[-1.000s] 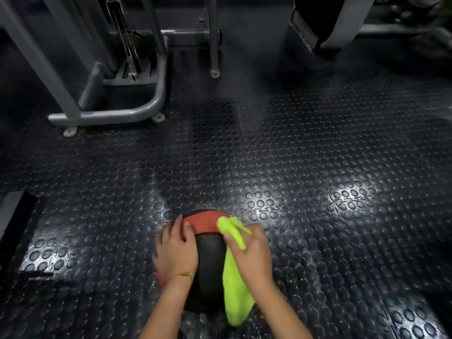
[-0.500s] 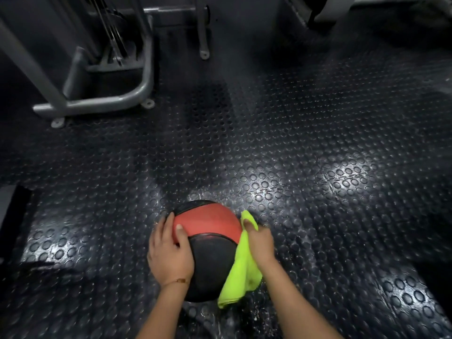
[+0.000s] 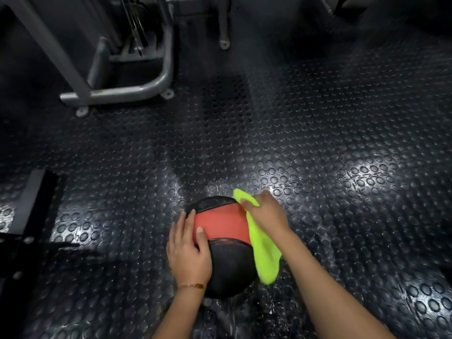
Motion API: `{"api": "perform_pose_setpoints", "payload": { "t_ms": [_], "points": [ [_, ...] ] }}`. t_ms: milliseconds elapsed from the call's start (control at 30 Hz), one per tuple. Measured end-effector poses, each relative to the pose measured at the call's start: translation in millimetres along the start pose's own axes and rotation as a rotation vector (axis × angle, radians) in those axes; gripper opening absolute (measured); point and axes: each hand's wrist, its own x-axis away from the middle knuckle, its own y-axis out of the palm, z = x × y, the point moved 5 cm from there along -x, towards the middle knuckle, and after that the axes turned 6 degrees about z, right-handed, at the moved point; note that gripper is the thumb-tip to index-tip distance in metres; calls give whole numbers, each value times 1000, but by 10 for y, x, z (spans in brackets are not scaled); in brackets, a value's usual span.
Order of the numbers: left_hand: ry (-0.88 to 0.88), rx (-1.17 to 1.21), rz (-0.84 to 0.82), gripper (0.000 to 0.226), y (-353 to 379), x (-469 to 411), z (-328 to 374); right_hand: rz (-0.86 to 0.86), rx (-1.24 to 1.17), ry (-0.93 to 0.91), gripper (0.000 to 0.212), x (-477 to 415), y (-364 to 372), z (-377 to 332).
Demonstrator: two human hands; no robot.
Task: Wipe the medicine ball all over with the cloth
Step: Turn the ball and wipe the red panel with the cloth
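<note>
One ball on the studded floor, near middle. Left hand lies flat on its left side, fingers loose, while the right hand grips the one green cloth against the ball's far-right edge.

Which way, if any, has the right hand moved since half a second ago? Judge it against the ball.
Yes. The right hand slid forward along the medicine ball's right side to its far edge, taking the cloth along.
</note>
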Motion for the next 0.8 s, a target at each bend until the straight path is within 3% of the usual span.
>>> {"api": "perform_pose_setpoints", "payload": {
  "t_ms": [67,133,233,267,333,400,467,500,567,667,733,800],
  "points": [
    [79,-14,-34,60,12,15,12,-2,60,-299,48,200,9,-312],
    [224,-3,-120,54,11,-33,-32,-62,32,-471,57,453,71,-430],
    [385,-77,-343,52,-34,-232,-95,93,-73,-345,59,525,50,-79],
    [378,-136,-377,55,-29,-304,-108,187,-112,-239,52,531,22,81],
    [174,-177,-376,55,12,-383,-85,298,-161,-86,43,613,48,244],
    [-37,-151,-307,60,73,-343,4,371,-82,-246,51,765,101,76],
    [-53,-149,-201,70,63,-288,51,369,-21,-516,53,874,176,-166],
    [-36,-131,-190,69,58,-276,23,348,-9,-559,53,820,193,-205],
    [-30,-70,-202,59,24,-278,-51,296,-38,-375,54,521,203,-99],
    [-43,-33,-182,55,-27,-306,-127,52,-186,139,39,36,243,192],
    [-45,-21,-167,55,-46,-332,-129,-4,-171,125,36,-27,271,98],
    [-69,-2,-166,53,-54,-392,-169,34,-155,-137,41,146,239,-205]
  ]
}}
